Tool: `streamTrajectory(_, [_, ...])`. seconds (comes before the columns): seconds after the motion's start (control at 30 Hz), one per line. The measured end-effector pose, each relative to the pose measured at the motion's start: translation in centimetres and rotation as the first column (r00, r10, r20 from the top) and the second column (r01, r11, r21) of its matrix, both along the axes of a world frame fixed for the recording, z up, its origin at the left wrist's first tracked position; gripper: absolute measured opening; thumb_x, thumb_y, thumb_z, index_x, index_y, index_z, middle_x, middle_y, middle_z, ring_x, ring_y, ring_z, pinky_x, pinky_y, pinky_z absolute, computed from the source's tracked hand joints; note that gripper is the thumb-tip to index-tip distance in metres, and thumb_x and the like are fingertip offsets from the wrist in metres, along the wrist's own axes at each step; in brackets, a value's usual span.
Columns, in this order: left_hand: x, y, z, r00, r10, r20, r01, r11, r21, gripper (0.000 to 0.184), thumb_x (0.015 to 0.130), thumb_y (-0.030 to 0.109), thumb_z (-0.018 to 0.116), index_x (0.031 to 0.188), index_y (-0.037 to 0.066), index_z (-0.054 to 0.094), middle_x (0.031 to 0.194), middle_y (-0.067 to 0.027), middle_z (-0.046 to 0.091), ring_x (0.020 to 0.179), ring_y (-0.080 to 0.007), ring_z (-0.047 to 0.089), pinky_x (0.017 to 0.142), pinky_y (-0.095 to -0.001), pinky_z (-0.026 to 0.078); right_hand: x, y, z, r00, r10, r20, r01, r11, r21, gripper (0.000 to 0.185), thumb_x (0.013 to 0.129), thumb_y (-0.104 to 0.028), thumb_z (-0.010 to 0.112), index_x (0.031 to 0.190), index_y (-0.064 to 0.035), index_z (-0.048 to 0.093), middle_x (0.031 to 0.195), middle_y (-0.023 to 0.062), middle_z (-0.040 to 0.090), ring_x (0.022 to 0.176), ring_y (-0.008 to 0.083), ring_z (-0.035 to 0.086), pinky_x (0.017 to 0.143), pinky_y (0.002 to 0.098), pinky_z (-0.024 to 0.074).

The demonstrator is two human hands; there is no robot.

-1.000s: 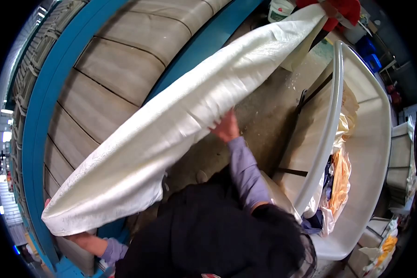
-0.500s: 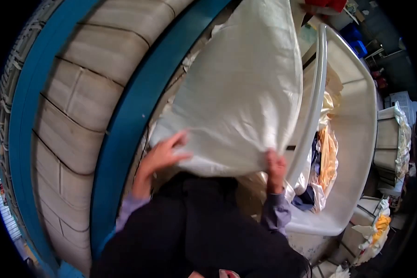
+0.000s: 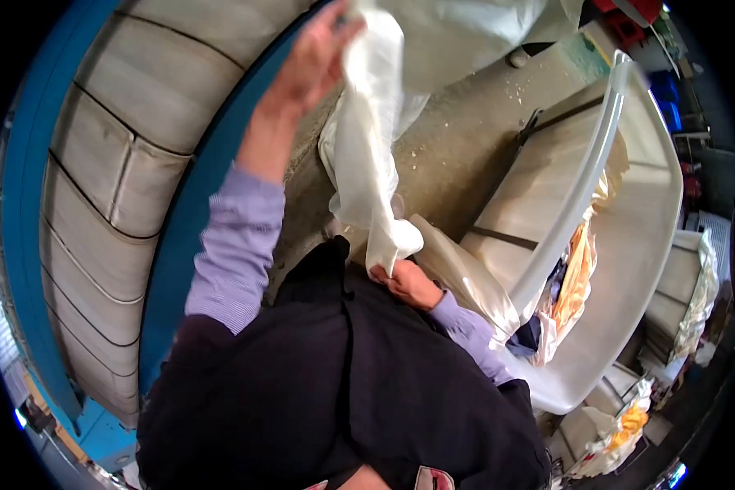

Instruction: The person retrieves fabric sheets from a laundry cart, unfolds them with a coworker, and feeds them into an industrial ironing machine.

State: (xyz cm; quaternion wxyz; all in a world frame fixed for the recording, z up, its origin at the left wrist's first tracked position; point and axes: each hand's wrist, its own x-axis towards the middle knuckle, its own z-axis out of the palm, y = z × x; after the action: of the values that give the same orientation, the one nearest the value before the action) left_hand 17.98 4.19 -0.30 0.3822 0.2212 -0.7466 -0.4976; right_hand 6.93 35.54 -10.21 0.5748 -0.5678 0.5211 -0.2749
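A large glossy white cloth [image 3: 367, 122] hangs in a gathered, folded strip in front of me, its far part spreading out at the top. My right hand [image 3: 412, 284] is closed on the near end of the strip, close to my dark apron. Further out at the upper left, my left hand [image 3: 312, 61] has bent fingers at the strip's far edge; motion blurs the fingertips. The rest of the cloth's far end runs out of view.
A pale plastic tub cart [image 3: 641, 269] holding orange, dark and white fabrics [image 3: 576, 273] stands at the right. A blue-framed machine [image 3: 175, 286] with padded beige panels [image 3: 98, 245] curves along the left. More fabric-filled carts [image 3: 682, 286] stand at the far right.
The cloth went from spread wide to a narrow gathered strip. My left hand moved up and away along it; my right hand moved left, toward my body's middle. Floor now shows beside the cart.
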Motion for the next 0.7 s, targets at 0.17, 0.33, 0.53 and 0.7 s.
streamTrajectory(0.17, [13.5,12.6,-5.7,0.926,-0.377,0.021,0.263,0.683,0.681,0.112,0.058,0.041,0.076,0.137,0.007,0.005,0.142,-0.0144,0.012,0.131,-0.0242,0.014,0.105,-0.0364,0.015,7.6,-5.5,6.4,0.964,-0.101,0.245,0.094,0.995,0.04,0.026,0.087,-0.026,0.047,0.084,-0.0013,0.055,0.065,0.0133,0.053,0.059,0.0283,0.054,0.056,0.0347,0.0439])
streamTrajectory(0.33, [21.7,25.4,-2.6,0.937,0.223,0.27,-0.322,0.853,0.412,0.081,0.072,0.02,0.066,0.134,0.003,0.017,0.136,-0.0135,0.024,0.125,-0.0237,0.026,0.102,-0.0348,0.021,20.0,-10.5,14.4,0.749,0.558,0.358,-0.267,0.748,-0.607,0.037,0.09,-0.032,0.037,0.077,-0.0022,0.054,0.074,0.0171,0.054,0.069,0.035,0.054,0.06,0.0396,0.0444])
streamTrajectory(0.53, [26.2,31.5,-8.7,0.742,0.615,0.267,-0.665,0.628,0.403,0.059,0.079,0.019,0.057,0.128,0.001,0.028,0.129,-0.0129,0.034,0.115,-0.0239,0.035,0.097,-0.0351,0.027,31.7,-9.5,18.5,0.52,0.795,0.313,-0.331,0.525,-0.784,0.023,0.088,-0.02,0.038,0.087,-0.0018,0.052,0.073,0.0158,0.05,0.069,0.033,0.05,0.064,0.036,0.0403])
streamTrajectory(0.7, [28.0,31.7,-19.7,0.384,0.88,0.279,-0.874,0.25,0.416,0.043,0.085,0.017,0.05,0.123,0.0,0.038,0.122,-0.0125,0.043,0.108,-0.024,0.043,0.093,-0.0353,0.033,44.5,-15.3,18.2,0.746,0.396,0.536,-0.038,0.828,-0.559,0.02,0.085,-0.019,0.045,0.084,0.0006,0.047,0.072,0.0235,0.051,0.067,0.0339,0.051,0.061,0.0398,0.0415])
